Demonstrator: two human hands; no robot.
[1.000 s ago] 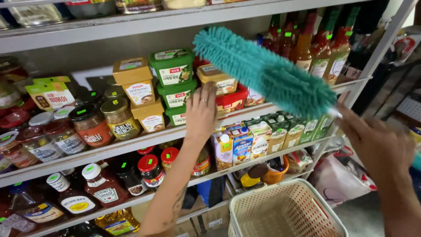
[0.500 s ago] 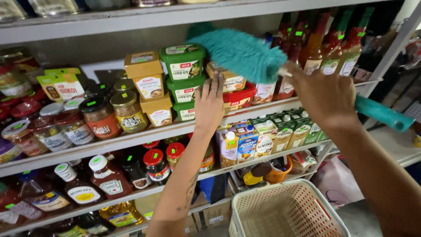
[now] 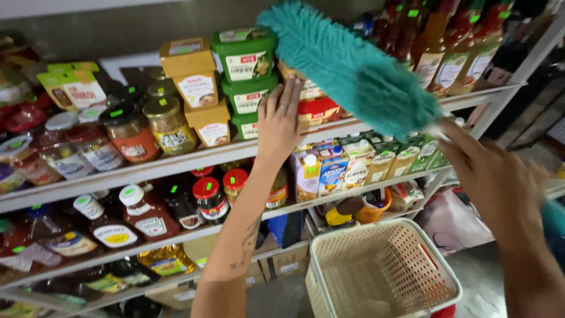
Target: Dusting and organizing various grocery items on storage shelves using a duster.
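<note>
My right hand [image 3: 500, 182] grips the handle of a fluffy teal duster [image 3: 347, 65]. Its head lies slanted across the green tubs [image 3: 244, 56] and the red tubs [image 3: 318, 112] on the middle shelf. My left hand [image 3: 281, 118] rests flat, fingers together, on the stacked tubs at the front edge of that shelf [image 3: 194, 160], just below the duster head. Tan tubs [image 3: 194, 79] stand to the left of the green ones.
Jars with coloured lids [image 3: 132, 132] crowd the shelf's left. Sauce bottles [image 3: 438, 53] stand at the upper right. Small drink cartons [image 3: 329, 171] and red-lidded jars [image 3: 206, 197] fill the lower shelf. A cream plastic basket [image 3: 382, 274] sits on the floor below.
The duster swept left over the tubs, then back right and higher. My right hand moved in toward the shelf and back out. My left hand stayed on the tubs.
</note>
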